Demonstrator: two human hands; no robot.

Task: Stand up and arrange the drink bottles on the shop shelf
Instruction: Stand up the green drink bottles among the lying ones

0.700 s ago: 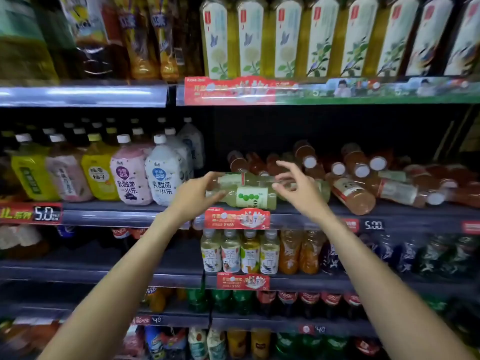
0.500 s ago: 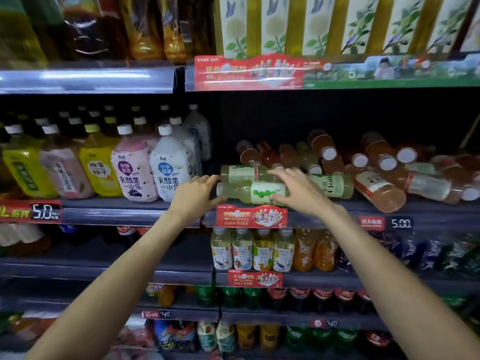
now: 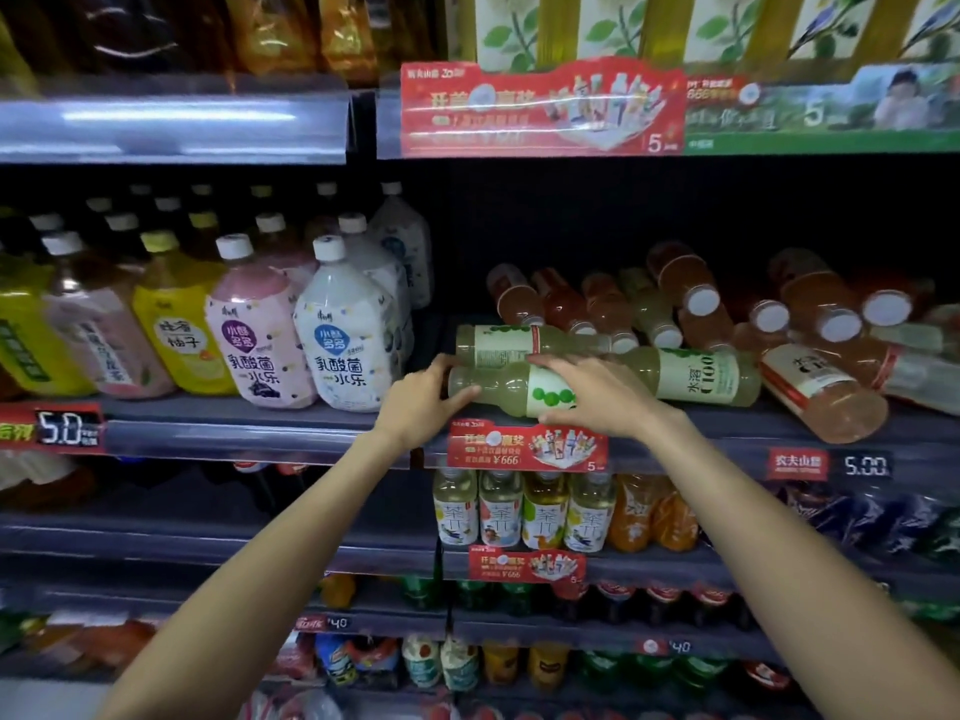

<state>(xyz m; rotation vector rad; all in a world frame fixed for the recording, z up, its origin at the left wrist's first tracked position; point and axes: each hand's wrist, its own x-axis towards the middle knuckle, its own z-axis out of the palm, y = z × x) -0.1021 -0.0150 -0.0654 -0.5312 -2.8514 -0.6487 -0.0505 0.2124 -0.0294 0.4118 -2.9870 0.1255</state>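
Left hand: laid against the base end of the front green bottle; fingers close together and bent, thumb under the end — touching, not wrapped fully around.
Right hand: placed over the label part of the same bottle; fingers curved on top, thumb below near the shelf edge — closed around the bottle.
Front green bottle: lay on its side at the front edge of the middle shelf, just above the red promo tag.
Second green bottle: also on its side, resting directly on top and slightly behind the front one, touched by the left fingertips.
Third green bottle: lay flat to the right, just behind the right hand.
Orange-red bottles: piled on their sides farther back and to the right, white caps toward the camera.
Large bottles: stood upright in rows on the left part of the same shelf.
Lower shelf: small tea bottles upright, under the hands.
Price tag: on the shelf edge at right, well apart from the hands.
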